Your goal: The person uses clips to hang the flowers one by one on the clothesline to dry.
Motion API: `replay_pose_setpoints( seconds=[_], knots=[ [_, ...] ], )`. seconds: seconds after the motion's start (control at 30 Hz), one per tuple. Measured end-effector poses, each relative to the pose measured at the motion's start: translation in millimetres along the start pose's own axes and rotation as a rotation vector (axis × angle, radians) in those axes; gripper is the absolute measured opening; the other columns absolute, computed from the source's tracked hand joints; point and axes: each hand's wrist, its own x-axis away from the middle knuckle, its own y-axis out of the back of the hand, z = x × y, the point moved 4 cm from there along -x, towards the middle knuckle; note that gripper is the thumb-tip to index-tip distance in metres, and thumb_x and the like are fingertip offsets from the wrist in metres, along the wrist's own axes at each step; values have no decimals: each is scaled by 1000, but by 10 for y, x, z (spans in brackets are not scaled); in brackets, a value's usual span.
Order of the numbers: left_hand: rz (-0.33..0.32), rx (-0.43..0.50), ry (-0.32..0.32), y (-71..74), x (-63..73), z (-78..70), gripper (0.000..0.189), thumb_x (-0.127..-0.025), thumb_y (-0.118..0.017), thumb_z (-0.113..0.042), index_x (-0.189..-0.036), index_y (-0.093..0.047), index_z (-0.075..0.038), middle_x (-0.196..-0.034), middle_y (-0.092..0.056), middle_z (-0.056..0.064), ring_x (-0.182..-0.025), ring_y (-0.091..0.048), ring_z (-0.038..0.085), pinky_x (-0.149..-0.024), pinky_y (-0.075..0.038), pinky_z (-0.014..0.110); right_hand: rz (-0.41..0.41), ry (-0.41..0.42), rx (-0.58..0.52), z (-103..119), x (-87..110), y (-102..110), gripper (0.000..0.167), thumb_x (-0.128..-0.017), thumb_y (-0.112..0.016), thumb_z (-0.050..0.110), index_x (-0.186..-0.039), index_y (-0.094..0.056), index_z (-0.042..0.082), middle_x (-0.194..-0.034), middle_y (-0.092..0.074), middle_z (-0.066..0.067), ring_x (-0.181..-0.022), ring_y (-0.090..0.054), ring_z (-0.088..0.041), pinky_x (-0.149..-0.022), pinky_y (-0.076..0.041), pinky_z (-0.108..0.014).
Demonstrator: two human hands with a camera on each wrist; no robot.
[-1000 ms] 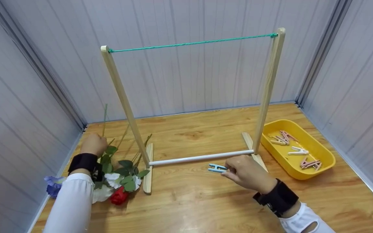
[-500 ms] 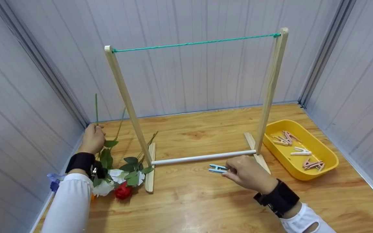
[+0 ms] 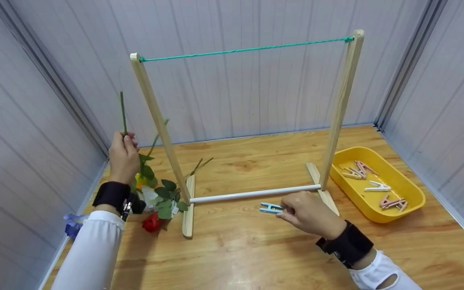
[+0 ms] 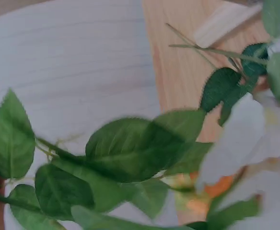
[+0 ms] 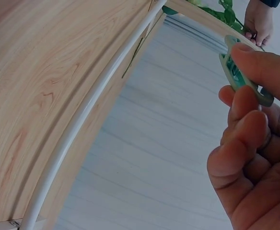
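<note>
My left hand [image 3: 124, 158] pinches a green artificial flower stem [image 3: 123, 112], its bare end pointing up past the fingers. Leaves [image 4: 130, 148] and white petals [image 4: 243, 139] fill much of the left wrist view; the held flower's bloom is hidden behind the hand and wrist in the head view. A second stem [image 3: 156, 139] slants up behind the left post. Thumb and fingers of my right hand [image 3: 306, 213] pinch a light blue clothespin [image 3: 271, 208] in front of the white bar [image 3: 252, 195]. In the right wrist view the clothespin [image 5: 238, 72] looks greenish.
A wooden frame [image 3: 338, 112] with a green cord [image 3: 244, 50] strung across its top stands in the middle. At right, a yellow tray [image 3: 377, 215] holds several pink and white clothespins [image 3: 378, 187]. A red rose [image 3: 151, 222] and a blue-purple flower [image 3: 73, 227] lie at left.
My left hand has risen along the left side, lifting the flower stem higher; leaves and the second stem moved up too. The right hand keeps its place with the clothespin.
</note>
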Motion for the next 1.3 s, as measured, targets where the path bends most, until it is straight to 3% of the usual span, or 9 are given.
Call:
replay_pose_setpoints(
  seconds=[0.1,0.17,0.33,0.43,0.53,0.77,1.03,1.2,1.3],
  knots=[
    [-62,-35,-71,-18,12,-57,31,-118,-30,-9,-118,-56,8,-96,-60,18,-83,-58,18,-75,-42,21,-3,4,4,-2,0,1,18,-97,-83,14,-86,-70,8,-68,-56,6,-62,-39,4,-56,-37,-18],
    [-56,-69,-85,-28,16,-86,33,-118,-30,-9,-120,-56,11,-98,-60,23,-85,-58,27,-77,-42,28,-9,11,12,-3,5,1,18,-96,-84,14,-86,-70,8,-68,-56,6,-62,-39,4,-56,-37,-17],
    [71,-99,42,-20,-12,-103,39,-118,-26,-15,-124,-56,10,-96,-55,19,-78,-49,28,-74,-38,35,-22,24,13,3,7,-2,17,-95,-84,12,-86,-71,8,-68,-58,5,-62,-40,4,-55,-37,-17],
    [36,-89,95,47,-28,-136,38,-117,-26,-15,-123,-56,8,-92,-51,12,-74,-43,22,-72,-36,32,-22,29,15,4,4,0,17,-96,-84,12,-86,-71,8,-68,-58,5,-62,-40,5,-55,-37,-16],
    [-16,-60,79,120,-28,-229,35,-116,-27,-13,-120,-56,7,-89,-48,9,-73,-40,20,-73,-33,32,-19,34,13,6,-2,16,17,-96,-84,12,-86,-70,8,-69,-58,5,-62,-40,5,-55,-37,-16],
    [-58,145,64,130,33,-578,31,-117,-29,-13,-115,-57,0,-95,-48,3,-82,-42,13,-79,-33,28,-41,73,51,37,-114,181,17,-97,-82,10,-87,-69,7,-69,-57,2,-61,-38,3,-55,-35,-17],
    [-123,355,5,-60,272,-862,27,-116,-31,-9,-106,-56,-8,-84,-41,-1,-67,-35,9,-69,-32,26,-75,108,59,106,-388,559,15,-97,-81,8,-88,-71,4,-70,-62,-2,-60,-43,-1,-54,-40,-20],
    [-92,465,-2,-243,425,-1002,26,-115,-30,-7,-105,-54,-8,-78,-39,-1,-65,-36,9,-64,-34,24,-151,184,10,160,-587,806,15,-95,-82,4,-85,-70,4,-67,-59,-2,-60,-42,-1,-53,-38,-20],
    [-65,484,-50,-338,485,-1095,26,-115,-30,-5,-106,-54,-2,-78,-38,-1,-67,-35,10,-65,-32,24,-205,229,-18,195,-731,932,15,-93,-83,1,-84,-71,3,-66,-61,-3,-59,-44,-2,-53,-38,-20]
  ],
)
